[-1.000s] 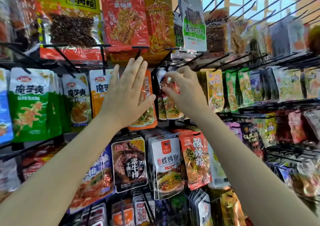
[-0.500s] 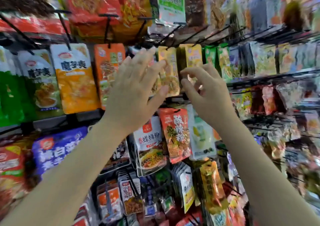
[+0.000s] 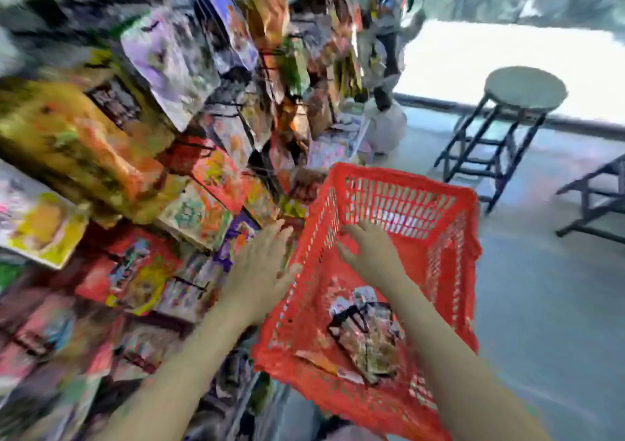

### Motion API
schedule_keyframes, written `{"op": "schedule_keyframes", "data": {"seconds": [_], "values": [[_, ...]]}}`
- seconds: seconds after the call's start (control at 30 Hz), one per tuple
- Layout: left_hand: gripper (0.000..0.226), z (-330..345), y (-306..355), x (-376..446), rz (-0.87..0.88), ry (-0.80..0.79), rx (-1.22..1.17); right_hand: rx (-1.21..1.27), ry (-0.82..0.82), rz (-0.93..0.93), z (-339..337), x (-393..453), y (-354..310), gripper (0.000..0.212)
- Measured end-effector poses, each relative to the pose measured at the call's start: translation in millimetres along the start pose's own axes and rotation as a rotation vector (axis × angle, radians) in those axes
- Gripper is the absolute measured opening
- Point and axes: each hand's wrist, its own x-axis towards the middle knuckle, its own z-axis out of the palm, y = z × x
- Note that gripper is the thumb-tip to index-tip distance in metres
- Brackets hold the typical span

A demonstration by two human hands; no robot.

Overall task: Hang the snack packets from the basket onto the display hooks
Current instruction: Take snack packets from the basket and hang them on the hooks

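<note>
The red slatted basket [image 3: 436,210] sits just to the right of the display rack [image 3: 142,156], tilted in the view, and serves as the landmark here. Inside the basket, toward its near end, lies a loose heap of snack packets [image 3: 367,335]; the frame is smeared, so their print cannot be read. The right hand [image 3: 370,254] reaches over the basket's left wall into its interior, above and beyond the heap, fingers loosely spread and holding nothing. The left hand [image 3: 260,264] hangs just outside the basket's left rim, between basket and rack, fingers straight and relaxed, also holding nothing; whether its thumb touches the rim cannot be told. Left of the basket, the rack is crowded with hanging packets in orange, yellow, purple and red. Beyond the basket's far right corner stands a round-topped stool [image 3: 524,88] on dark legs, well apart on the grey floor [image 3: 548,305].
</note>
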Motion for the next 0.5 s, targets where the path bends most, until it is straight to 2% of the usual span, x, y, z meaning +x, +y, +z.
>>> {"op": "schedule_keyframes", "data": {"seconds": [0.03, 0.07, 0.13, 0.23, 0.33, 0.4, 0.5], "values": [[0.069, 21, 3, -2, 0.030, -0.005, 0.021, -0.007, -0.065, 0.026, 10, -2, 11, 0.060], [0.073, 37, 2, -3, 0.049, -0.021, 0.028, -0.014, -0.064, 0.083, 18, -4, 17, 0.062], [0.078, 60, 10, -11, 0.001, -0.162, 0.010, -0.022, -0.105, 0.184, 38, -20, 37, 0.061], [0.081, 74, 4, -5, 0.012, -0.117, -0.011, -0.037, -0.269, 0.319, 64, -26, 51, 0.047], [0.078, 76, 0, -9, 0.023, -0.105, -0.018, -0.094, -0.401, 0.513, 89, -30, 59, 0.070], [0.079, 77, -2, -18, 0.021, -0.087, -0.019, -0.087, -0.400, 0.627, 101, -40, 66, 0.083], [0.081, 80, -5, -30, -0.002, -0.075, -0.026, -0.019, -0.403, 0.641, 107, -48, 76, 0.082]]}}
